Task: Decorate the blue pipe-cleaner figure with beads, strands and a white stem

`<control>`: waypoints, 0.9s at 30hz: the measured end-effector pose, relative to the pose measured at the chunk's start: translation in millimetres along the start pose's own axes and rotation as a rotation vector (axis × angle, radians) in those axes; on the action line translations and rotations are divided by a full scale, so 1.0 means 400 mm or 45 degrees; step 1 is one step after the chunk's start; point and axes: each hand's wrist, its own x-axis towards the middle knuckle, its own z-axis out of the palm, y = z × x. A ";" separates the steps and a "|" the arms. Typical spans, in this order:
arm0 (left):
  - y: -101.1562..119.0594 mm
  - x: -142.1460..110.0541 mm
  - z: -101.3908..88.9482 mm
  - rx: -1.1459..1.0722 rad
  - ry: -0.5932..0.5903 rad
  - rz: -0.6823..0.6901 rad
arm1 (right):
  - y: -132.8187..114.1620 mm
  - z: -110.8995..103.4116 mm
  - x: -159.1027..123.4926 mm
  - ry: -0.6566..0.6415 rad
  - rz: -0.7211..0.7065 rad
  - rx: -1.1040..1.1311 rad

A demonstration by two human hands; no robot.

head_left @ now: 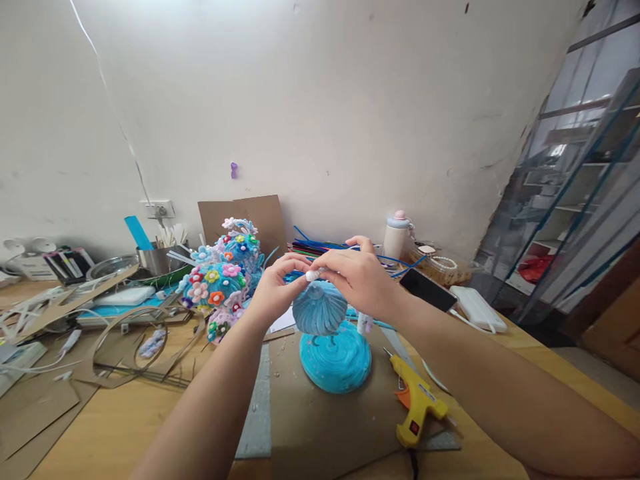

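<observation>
Hands: A person's left hand (277, 288) and right hand (363, 273) met at the centre, above the middle of a wooden table (117, 427).
Fingers: On both hands they were drawn in narrow, their tips pinching a small white piece (313, 275) from either side.
White piece: It sat between the fingertips, at the top of a pale blue ridged ball (320, 312); whether it was joined to the ball could not be told.
Blue ball: It was just below the hands, in front of a bright blue round base (336, 363); contact between ball and base was unclear.
Step in hand: This looked like placing or shaping the white piece at the ball's top.
Next move: It seemed to call for a light, steady pinch, keeping the piece centred without crushing the ridges.
Glue gun: A yellow glue gun (417, 400) lay to the right of the base, near a sheet of brown cardboard (305, 427).
Flowers: To the left stood a colourful flowered ornament (220, 280), apart from the ball.
</observation>
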 end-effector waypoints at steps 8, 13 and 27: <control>-0.011 0.012 0.003 -0.012 0.012 0.018 | 0.005 -0.001 -0.002 0.027 -0.016 0.013; -0.007 0.013 0.001 0.012 0.018 0.011 | 0.009 0.003 -0.004 0.053 -0.038 0.014; -0.023 -0.005 0.008 -0.076 -0.001 -0.081 | 0.003 0.002 -0.002 0.022 -0.024 0.018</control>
